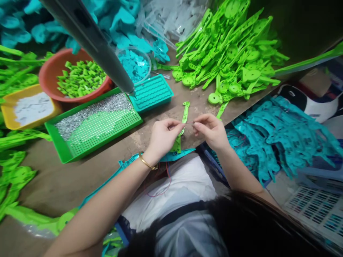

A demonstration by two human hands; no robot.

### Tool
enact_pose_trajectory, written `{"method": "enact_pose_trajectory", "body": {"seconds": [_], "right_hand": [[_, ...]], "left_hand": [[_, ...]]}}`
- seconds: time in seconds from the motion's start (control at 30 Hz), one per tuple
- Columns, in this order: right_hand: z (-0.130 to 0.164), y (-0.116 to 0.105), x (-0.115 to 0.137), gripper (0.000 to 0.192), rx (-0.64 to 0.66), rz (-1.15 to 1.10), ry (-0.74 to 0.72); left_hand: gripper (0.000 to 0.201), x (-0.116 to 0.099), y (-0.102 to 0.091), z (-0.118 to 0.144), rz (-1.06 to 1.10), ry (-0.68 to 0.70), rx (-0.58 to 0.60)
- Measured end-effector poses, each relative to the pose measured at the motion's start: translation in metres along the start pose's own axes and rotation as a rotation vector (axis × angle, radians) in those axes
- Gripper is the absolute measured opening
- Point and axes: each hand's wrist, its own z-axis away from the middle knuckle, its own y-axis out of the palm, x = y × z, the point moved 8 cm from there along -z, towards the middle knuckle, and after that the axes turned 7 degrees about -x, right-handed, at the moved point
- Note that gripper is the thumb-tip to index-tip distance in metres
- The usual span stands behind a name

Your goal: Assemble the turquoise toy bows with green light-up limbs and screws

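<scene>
My left hand (pixel 166 135) pinches one end of a short thin wire (pixel 189 123) between thumb and fingers. At its other end, the fingertips of my right hand (pixel 211 131) are closed on it, so it runs straight between the two. Below the hands lies a narrow green plastic part (pixel 185 112) at the table's front edge, partly hidden by my left hand. A long teal plastic part (pixel 107 184) lies along the edge under my left forearm. Thin red wires (pixel 168 170) hang down over my lap.
A green perforated tray (pixel 93 137) of small metal pieces, a teal tray (pixel 152 93), a red bowl (pixel 48 80) and a yellow tray (pixel 9 113) stand left. Green parts (pixel 233 53) are heaped behind. A grey tool (pixel 107 53) hangs overhead. Teal parts (pixel 281 132) are stacked right.
</scene>
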Motion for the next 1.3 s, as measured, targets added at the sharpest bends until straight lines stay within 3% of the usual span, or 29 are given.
{"method": "enact_pose_trajectory", "body": {"seconds": [0.17, 0.37, 0.43, 0.5, 0.6, 0.7, 0.9, 1.3], "right_hand": [[-0.013, 0.001, -0.002, 0.027, 0.080, -0.135, 0.088], [-0.034, 0.002, -0.019, 0.038, 0.107, -0.163, 0.210], [-0.041, 0.000, -0.022, 0.037, 0.120, -0.044, 0.175], [-0.050, -0.004, -0.019, 0.028, 0.101, 0.199, 0.040], [-0.062, -0.001, -0.008, 0.011, 0.076, 0.617, -0.232], [-0.069, 0.006, -0.008, 0.008, 0.088, 0.818, -0.325], [-0.074, 0.012, -0.008, 0.009, 0.121, 0.886, -0.303], [-0.073, 0.011, -0.010, 0.007, 0.117, 0.857, -0.275]], "left_hand": [[0.016, -0.002, 0.002, -0.007, 0.012, -0.023, -0.063], [0.015, 0.017, 0.012, -0.014, 0.149, -0.111, -0.050], [0.015, 0.020, 0.012, -0.015, 0.062, -0.073, -0.052], [0.016, 0.018, 0.012, -0.015, -0.104, 0.005, -0.049], [0.018, 0.007, 0.021, -0.009, -0.432, 0.228, -0.010], [0.026, 0.003, 0.037, -0.001, -0.713, 0.386, 0.061], [0.034, 0.012, 0.052, 0.004, -0.974, 0.414, 0.172], [0.030, 0.014, 0.054, 0.007, -0.993, 0.455, 0.179]]}}
